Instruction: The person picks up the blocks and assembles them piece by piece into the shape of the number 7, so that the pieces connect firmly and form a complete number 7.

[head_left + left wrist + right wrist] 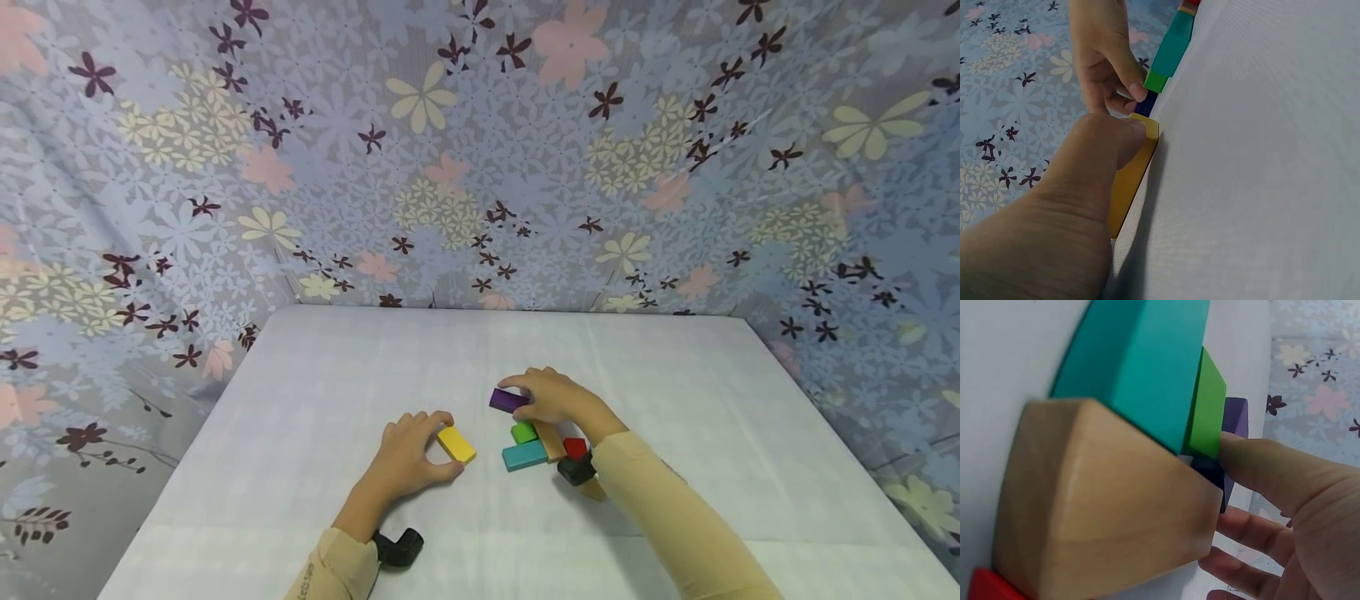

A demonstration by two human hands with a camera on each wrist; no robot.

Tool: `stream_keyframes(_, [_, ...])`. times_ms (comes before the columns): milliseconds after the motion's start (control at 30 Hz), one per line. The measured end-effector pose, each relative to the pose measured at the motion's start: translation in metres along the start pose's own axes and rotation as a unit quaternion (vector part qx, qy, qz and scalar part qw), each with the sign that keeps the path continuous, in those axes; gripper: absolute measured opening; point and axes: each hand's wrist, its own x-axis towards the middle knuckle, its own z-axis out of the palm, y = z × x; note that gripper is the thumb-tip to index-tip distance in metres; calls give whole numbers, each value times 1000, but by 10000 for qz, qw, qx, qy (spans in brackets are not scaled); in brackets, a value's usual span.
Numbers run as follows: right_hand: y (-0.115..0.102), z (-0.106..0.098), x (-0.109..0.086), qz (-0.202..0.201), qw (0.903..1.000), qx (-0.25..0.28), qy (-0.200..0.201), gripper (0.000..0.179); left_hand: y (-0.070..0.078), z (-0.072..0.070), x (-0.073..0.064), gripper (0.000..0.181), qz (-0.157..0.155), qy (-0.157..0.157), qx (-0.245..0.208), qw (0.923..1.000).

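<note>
My left hand (408, 457) grips a yellow rectangular block (456, 444) between thumb and fingers, close to the white table surface. In the left wrist view the thumb lies along one end of it. Off to the right, a dark purple block (507, 401) is pinched between the thumb and fingers of my right hand (557, 395). Just below that hand sits a cluster: a green block (523, 432), a teal block (525, 455) and a natural wood block (550, 440). The right wrist view shows the green block (1207, 409) between the teal and purple ones.
A red block (575, 447) stands beside the wood block, partly covered by the right wrist. Another wooden piece (592, 489) lies under the right forearm. Both wrists wear black cameras. The white-covered table (375, 358) ends at a flowered cloth (480, 150) behind.
</note>
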Motion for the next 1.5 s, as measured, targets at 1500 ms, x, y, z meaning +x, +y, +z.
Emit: stream_keyframes(1500, [32, -10, 6, 539, 9944, 911, -12, 70, 1, 2, -3, 60, -24, 17, -54, 10000])
